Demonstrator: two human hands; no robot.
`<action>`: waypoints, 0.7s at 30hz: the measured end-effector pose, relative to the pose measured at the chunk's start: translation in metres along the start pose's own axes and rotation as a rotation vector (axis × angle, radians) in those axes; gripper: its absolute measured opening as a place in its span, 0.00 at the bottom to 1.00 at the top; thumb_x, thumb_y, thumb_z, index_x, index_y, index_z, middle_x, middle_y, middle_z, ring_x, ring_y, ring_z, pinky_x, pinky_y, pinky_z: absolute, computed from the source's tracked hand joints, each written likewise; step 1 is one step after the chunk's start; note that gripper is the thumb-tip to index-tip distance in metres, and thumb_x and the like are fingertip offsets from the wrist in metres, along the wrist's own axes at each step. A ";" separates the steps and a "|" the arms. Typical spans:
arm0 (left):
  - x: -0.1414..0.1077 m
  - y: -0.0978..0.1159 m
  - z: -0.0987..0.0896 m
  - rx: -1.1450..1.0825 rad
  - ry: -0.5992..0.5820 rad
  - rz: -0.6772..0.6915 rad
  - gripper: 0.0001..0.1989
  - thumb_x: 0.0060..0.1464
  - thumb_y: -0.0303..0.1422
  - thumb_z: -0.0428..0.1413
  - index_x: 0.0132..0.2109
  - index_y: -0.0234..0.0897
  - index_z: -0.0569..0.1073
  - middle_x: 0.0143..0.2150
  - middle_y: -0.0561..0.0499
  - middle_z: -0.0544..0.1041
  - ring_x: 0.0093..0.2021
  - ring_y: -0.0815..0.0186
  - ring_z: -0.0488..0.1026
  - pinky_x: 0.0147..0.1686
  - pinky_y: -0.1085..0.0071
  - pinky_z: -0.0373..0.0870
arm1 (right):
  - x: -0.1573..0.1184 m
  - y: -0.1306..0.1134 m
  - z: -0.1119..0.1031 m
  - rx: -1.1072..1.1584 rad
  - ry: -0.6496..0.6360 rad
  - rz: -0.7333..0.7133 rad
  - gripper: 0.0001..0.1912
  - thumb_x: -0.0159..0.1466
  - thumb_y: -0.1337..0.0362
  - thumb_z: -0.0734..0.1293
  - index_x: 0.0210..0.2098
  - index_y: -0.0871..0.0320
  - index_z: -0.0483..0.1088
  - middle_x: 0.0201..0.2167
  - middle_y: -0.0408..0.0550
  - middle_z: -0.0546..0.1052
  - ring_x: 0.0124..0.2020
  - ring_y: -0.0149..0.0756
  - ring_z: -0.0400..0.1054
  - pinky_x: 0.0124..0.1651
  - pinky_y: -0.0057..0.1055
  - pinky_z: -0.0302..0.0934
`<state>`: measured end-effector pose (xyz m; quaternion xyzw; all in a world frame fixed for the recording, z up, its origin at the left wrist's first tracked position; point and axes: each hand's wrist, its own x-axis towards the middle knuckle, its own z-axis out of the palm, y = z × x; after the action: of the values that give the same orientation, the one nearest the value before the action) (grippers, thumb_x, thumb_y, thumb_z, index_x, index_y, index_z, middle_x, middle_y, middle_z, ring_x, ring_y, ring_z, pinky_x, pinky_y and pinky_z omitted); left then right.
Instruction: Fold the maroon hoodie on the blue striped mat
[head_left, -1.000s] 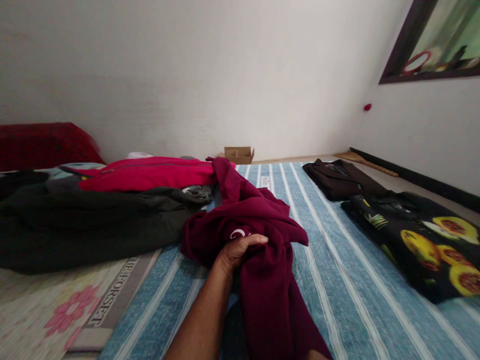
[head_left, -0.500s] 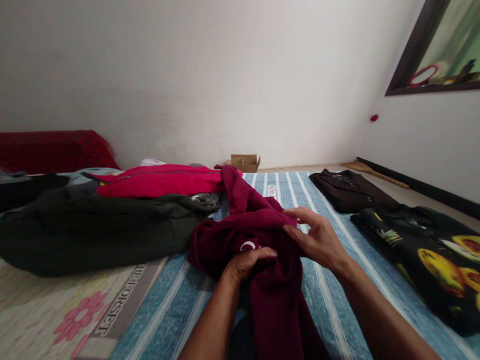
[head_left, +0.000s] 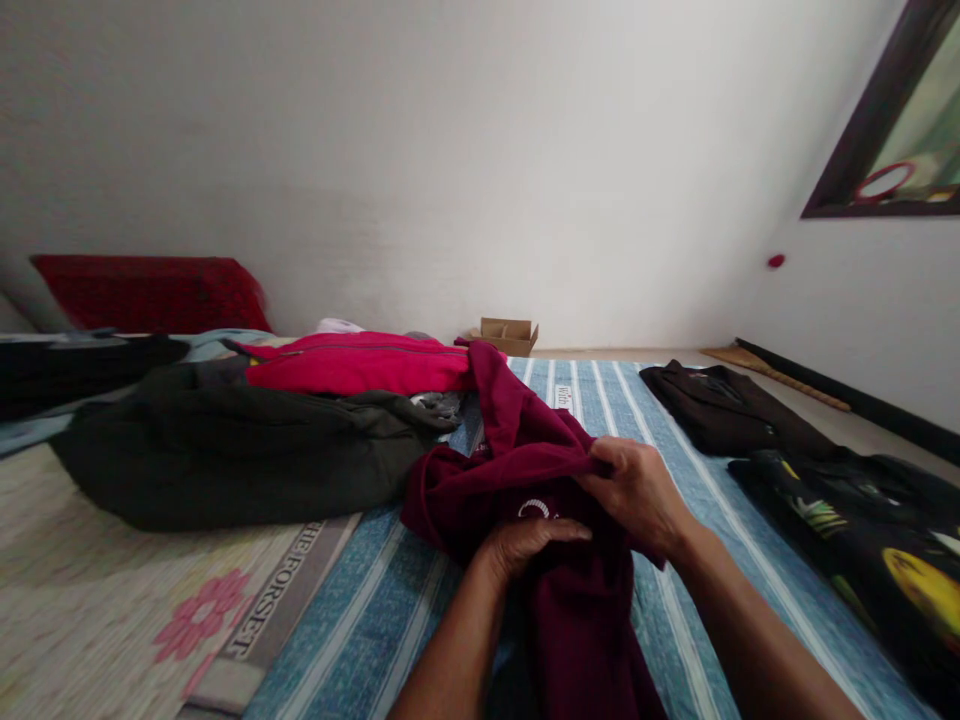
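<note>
A maroon long-sleeved top (head_left: 525, 460) lies bunched up in front of me, with a curved white print showing near its middle. My right hand (head_left: 630, 490) pinches a fold of its fabric between thumb and fingers, at the right side of the bundle. Just below the print, my left hand (head_left: 521, 550) grips the top with its thumb stretched across the cloth; its other fingers are mostly hidden in the fabric. One strip of the top trails toward me and another reaches away toward the pink garment.
A pink zipped garment (head_left: 367, 365) and a dark green garment (head_left: 240, 455) lie at left on the striped blue sheet (head_left: 360, 590). Folded brown clothing (head_left: 720, 405) and a black fruit-print garment (head_left: 832, 530) sit at right. A cardboard box (head_left: 510, 335) stands by the wall.
My right hand has closed on the fold of the maroon top, where its fingers were looser before. The whole view has shifted, so things appear further right.
</note>
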<state>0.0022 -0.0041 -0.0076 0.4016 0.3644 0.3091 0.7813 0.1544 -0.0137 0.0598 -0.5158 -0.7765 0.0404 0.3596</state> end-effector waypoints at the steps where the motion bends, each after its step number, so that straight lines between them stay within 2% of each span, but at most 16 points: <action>1: -0.002 0.001 0.000 -0.011 -0.022 0.017 0.16 0.30 0.28 0.67 0.33 0.33 0.77 0.33 0.50 0.79 0.40 0.61 0.74 0.48 0.66 0.66 | -0.005 0.000 -0.004 -0.014 0.010 0.023 0.14 0.56 0.64 0.64 0.17 0.58 0.58 0.17 0.38 0.61 0.21 0.27 0.55 0.26 0.25 0.46; 5: -0.005 0.000 -0.007 -0.120 -0.248 0.185 0.24 0.29 0.30 0.68 0.40 0.33 0.76 0.41 0.47 0.78 0.46 0.55 0.72 0.51 0.61 0.64 | -0.022 0.003 -0.016 -0.003 0.005 0.155 0.16 0.57 0.59 0.63 0.17 0.57 0.56 0.14 0.38 0.58 0.18 0.27 0.53 0.23 0.25 0.43; 8: -0.001 -0.004 -0.013 -0.227 -0.354 0.275 0.29 0.31 0.44 0.68 0.42 0.34 0.76 0.44 0.44 0.77 0.50 0.51 0.70 0.54 0.57 0.61 | -0.036 0.008 -0.020 -0.013 -0.009 0.237 0.19 0.57 0.55 0.62 0.17 0.56 0.55 0.13 0.38 0.58 0.17 0.27 0.52 0.22 0.26 0.41; 11: 0.006 -0.005 -0.011 -0.369 -0.405 0.300 0.34 0.34 0.55 0.63 0.44 0.35 0.75 0.47 0.43 0.76 0.55 0.51 0.66 0.58 0.56 0.55 | -0.051 0.011 -0.022 0.019 -0.102 0.276 0.21 0.60 0.51 0.59 0.17 0.56 0.53 0.13 0.39 0.57 0.17 0.27 0.51 0.21 0.26 0.41; 13: 0.008 -0.002 -0.005 -0.468 -0.358 0.314 0.35 0.34 0.56 0.62 0.45 0.35 0.75 0.47 0.44 0.76 0.56 0.52 0.65 0.59 0.59 0.55 | -0.062 0.009 -0.021 0.023 -0.209 0.306 0.21 0.61 0.50 0.58 0.18 0.57 0.55 0.14 0.39 0.59 0.18 0.27 0.51 0.21 0.26 0.41; 15: 0.007 0.002 0.002 -0.544 -0.224 0.316 0.31 0.37 0.52 0.63 0.44 0.34 0.75 0.44 0.43 0.78 0.54 0.53 0.68 0.57 0.61 0.58 | -0.072 0.001 -0.018 -0.015 -0.332 0.312 0.22 0.62 0.50 0.57 0.19 0.58 0.59 0.15 0.40 0.61 0.18 0.26 0.50 0.22 0.26 0.41; 18: 0.002 0.007 0.011 -0.594 0.006 0.247 0.19 0.45 0.41 0.61 0.41 0.30 0.75 0.37 0.43 0.79 0.45 0.54 0.74 0.50 0.62 0.67 | -0.081 -0.021 -0.006 -0.077 -0.563 0.238 0.19 0.62 0.54 0.58 0.21 0.59 0.66 0.17 0.42 0.65 0.18 0.25 0.48 0.22 0.27 0.40; 21: -0.001 0.008 0.012 -0.574 0.107 0.111 0.09 0.46 0.30 0.57 0.35 0.27 0.75 0.30 0.43 0.79 0.33 0.58 0.77 0.38 0.65 0.73 | -0.083 -0.044 0.008 -0.097 -0.833 0.172 0.11 0.58 0.60 0.63 0.23 0.60 0.69 0.18 0.41 0.65 0.17 0.24 0.46 0.20 0.26 0.37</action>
<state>0.0100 -0.0063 0.0046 0.1664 0.2803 0.4625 0.8245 0.1329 -0.1003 0.0300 -0.5345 -0.8107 0.2387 -0.0142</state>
